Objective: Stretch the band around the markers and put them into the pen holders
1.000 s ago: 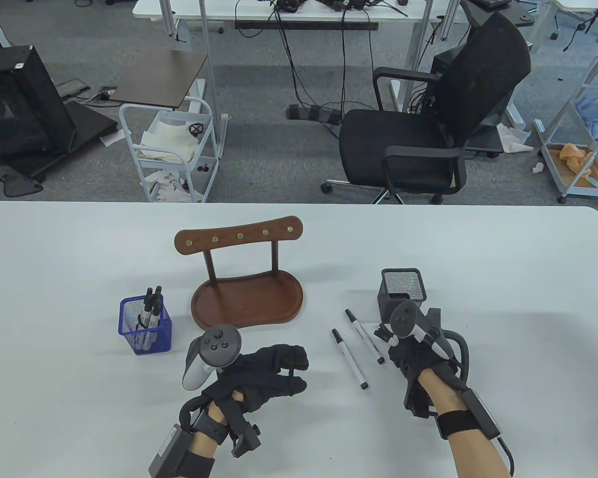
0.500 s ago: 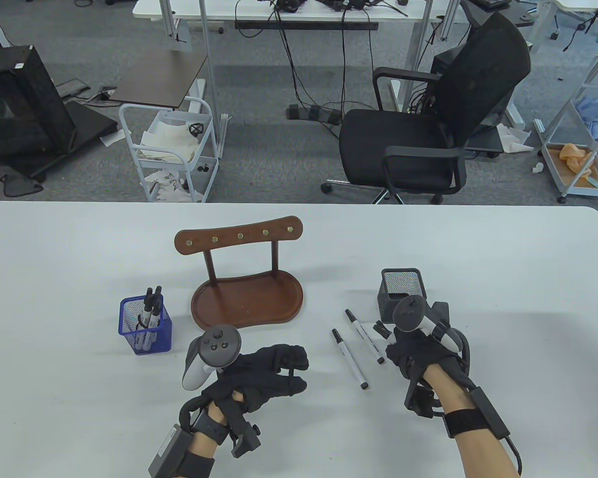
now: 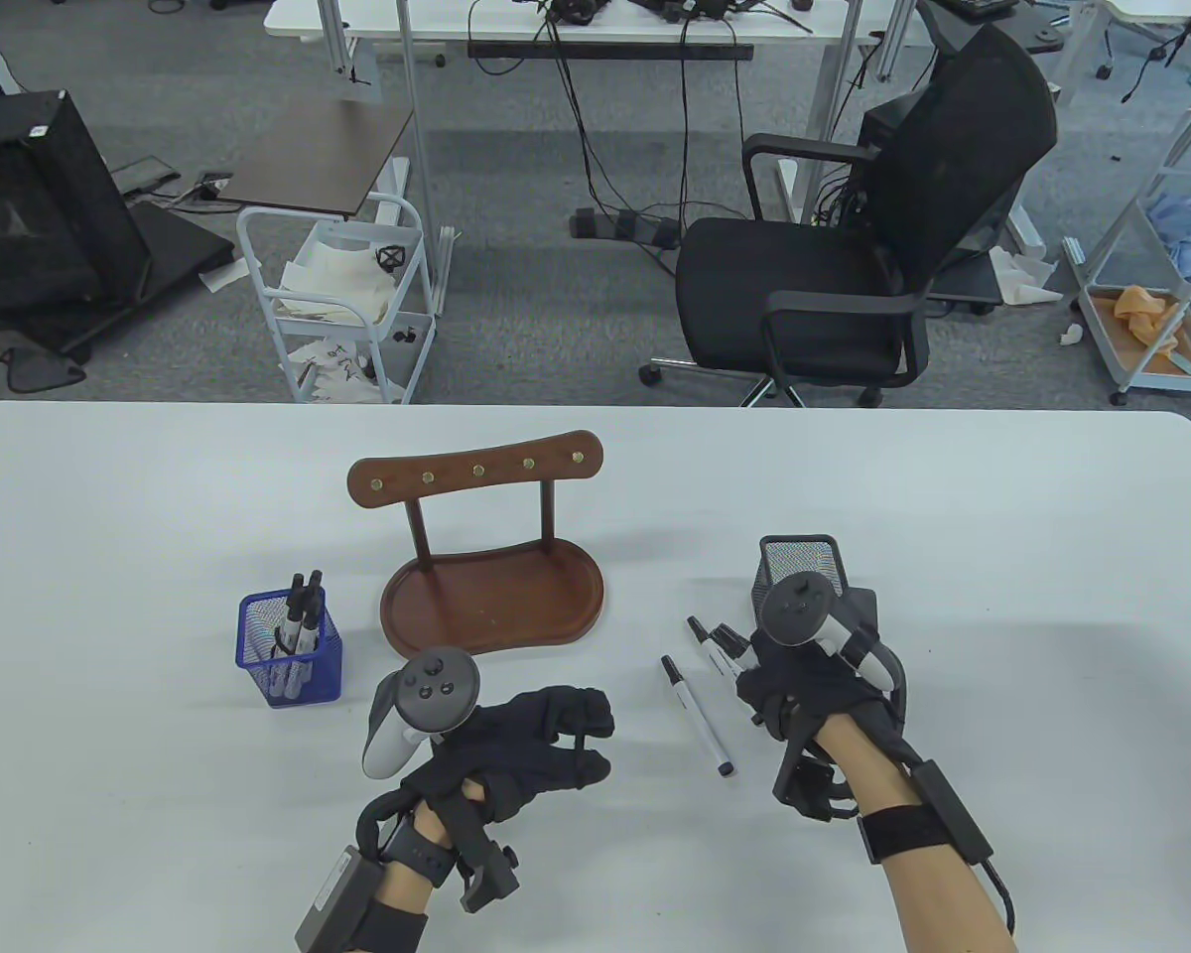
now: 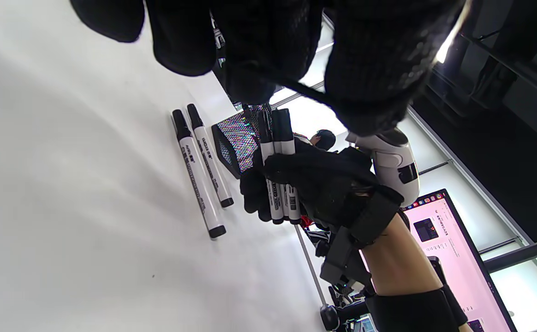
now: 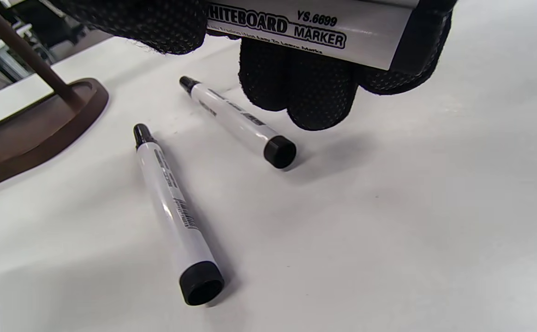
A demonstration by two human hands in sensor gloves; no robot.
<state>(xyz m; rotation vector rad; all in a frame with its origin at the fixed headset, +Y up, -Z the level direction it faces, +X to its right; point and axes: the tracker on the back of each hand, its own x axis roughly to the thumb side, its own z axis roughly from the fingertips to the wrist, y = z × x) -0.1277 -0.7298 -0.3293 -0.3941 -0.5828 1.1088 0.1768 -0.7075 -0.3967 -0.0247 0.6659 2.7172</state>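
My right hand [image 3: 764, 685] grips a bundle of white markers with black caps [image 4: 278, 157], close in front of the black mesh pen holder [image 3: 799, 568]. The bundle's caps [image 3: 729, 635] poke out to the hand's left. Two loose markers lie on the table just left of it, one in the open [image 3: 697, 715] and one partly under the hand [image 3: 707, 647]. My left hand [image 3: 591, 740] hovers lower left with its fingers curled. A thin black band [image 4: 305, 91] is stretched between them. The blue mesh holder [image 3: 288, 650] at the left holds several markers.
A brown wooden stand with a tray base [image 3: 491, 601] and a peg rail sits between the two holders. The white table [image 3: 1002, 516] runs wide on both sides. An office chair [image 3: 854, 268] and a cart stand beyond the far edge.
My right hand has moved left and a little away from me with the marker bundle, now over the nearer loose marker. The left hand has stayed put.
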